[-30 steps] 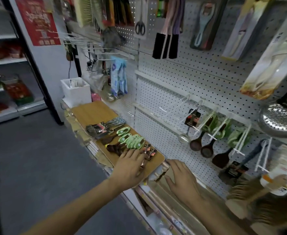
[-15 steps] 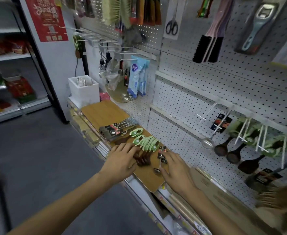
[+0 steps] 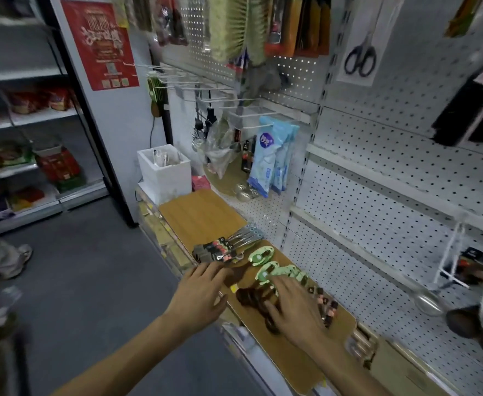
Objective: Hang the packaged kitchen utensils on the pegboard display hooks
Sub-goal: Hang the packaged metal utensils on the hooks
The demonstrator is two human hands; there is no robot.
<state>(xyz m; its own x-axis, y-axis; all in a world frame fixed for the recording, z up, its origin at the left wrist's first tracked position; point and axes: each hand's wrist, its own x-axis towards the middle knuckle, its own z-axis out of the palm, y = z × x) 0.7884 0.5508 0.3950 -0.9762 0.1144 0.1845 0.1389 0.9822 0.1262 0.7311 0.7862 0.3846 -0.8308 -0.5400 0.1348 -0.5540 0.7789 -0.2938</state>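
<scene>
Now we spread our left hand (image 3: pixel 198 292) flat at the wooden board's (image 3: pixel 203 215) edge; our right hand (image 3: pixel 293 305), fingers loosely splayed, rests on dark glossy spoons (image 3: pixel 253 298) (green-carded), perforated pegboard (image 3: pixel 391 178) at three o'clock.

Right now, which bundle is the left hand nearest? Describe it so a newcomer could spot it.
Start at the wooden board lying on the shelf below the white pegboard. Near its middle, just beyond the left hand, lies a fanned bundle of metal utensils. Unlike the green-carded pieces and dark wooden spoons beside it, its handles are silvery, with black-and-red labels.
</scene>
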